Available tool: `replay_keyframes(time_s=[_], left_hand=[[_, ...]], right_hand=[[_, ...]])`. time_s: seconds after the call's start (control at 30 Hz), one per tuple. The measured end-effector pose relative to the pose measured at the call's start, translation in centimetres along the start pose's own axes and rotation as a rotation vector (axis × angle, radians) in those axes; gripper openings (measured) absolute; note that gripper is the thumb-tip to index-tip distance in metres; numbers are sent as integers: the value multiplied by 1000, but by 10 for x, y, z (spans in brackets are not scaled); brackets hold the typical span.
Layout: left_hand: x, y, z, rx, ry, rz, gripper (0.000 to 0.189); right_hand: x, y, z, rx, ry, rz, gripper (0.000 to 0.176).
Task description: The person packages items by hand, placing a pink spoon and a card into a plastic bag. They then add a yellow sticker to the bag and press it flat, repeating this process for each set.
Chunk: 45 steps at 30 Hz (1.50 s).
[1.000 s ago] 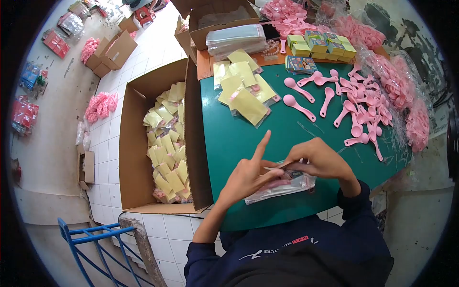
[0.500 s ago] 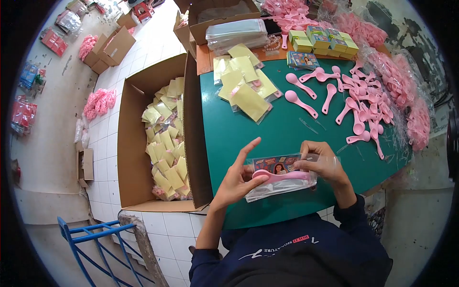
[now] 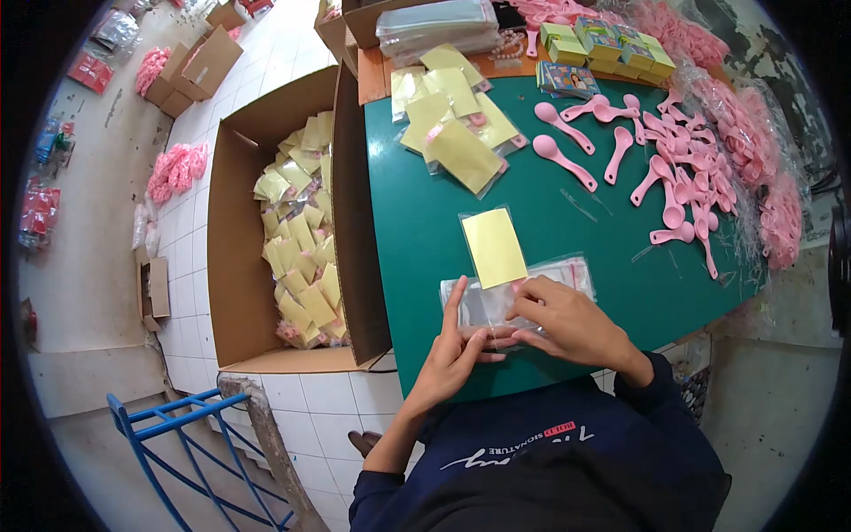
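A filled clear packet with a yellow card (image 3: 495, 248) lies flat on the green table, a bit of pink showing at its near end. Just below it is a stack of clear plastic bags (image 3: 567, 277). My right hand (image 3: 572, 321) is bent over this stack, its curled fingertips on the top bag beside the packet's near end. My left hand (image 3: 456, 355) is at the stack's near left corner, index finger stretched out and thumb apart. Some of its other fingers reach along the near edge, partly behind the plastic.
Finished packets (image 3: 452, 115) lie at the table's far left. Loose pink spoons (image 3: 674, 168) spread over the right side, near card stacks (image 3: 612, 51) and bagged spoons (image 3: 753, 133). A large carton (image 3: 363, 248) of packets stands left of the table, a blue metal frame (image 3: 177, 408) below.
The packet with the pink spoon and printed card has left my hands and lies yellow side up beyond the bags. My right hand has moved left and down onto the bag stack.
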State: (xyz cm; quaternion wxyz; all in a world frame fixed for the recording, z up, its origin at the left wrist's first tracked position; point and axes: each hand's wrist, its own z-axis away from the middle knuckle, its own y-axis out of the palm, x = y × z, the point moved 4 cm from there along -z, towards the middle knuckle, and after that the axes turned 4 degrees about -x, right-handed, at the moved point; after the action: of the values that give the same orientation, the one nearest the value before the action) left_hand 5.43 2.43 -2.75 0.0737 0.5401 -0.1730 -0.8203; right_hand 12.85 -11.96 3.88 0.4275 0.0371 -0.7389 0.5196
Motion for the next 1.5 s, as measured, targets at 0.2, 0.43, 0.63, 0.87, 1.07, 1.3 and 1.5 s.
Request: replay_keyframes(time_s=[0.2,0.43,0.63,0.87,1.07,1.3,1.5], left_hand=[[2,1,4,-26,3,-73,63],[9,-3,3,-104,104,-316,63],[1,6,-2,-208,85,-219,63],[-4,8,3,-148,1,-40,34],[-2,6,-1,-88,17,-88,24],[9,-3,16,63,73,27,20],[-5,-5,20,-185,143,-270,12]], right_hand=[[2,15,-1,71,0,-55,23],[6,24,-2,121,-105,27,21],[8,26,3,170,-256,-23,18],[-74,-103,28,195,-171,-479,15],[-172,-180,91,-693,463,329,34],[-13,12,28,-279,149,-124,34],[-15,5,34,-209,91,-320,24]])
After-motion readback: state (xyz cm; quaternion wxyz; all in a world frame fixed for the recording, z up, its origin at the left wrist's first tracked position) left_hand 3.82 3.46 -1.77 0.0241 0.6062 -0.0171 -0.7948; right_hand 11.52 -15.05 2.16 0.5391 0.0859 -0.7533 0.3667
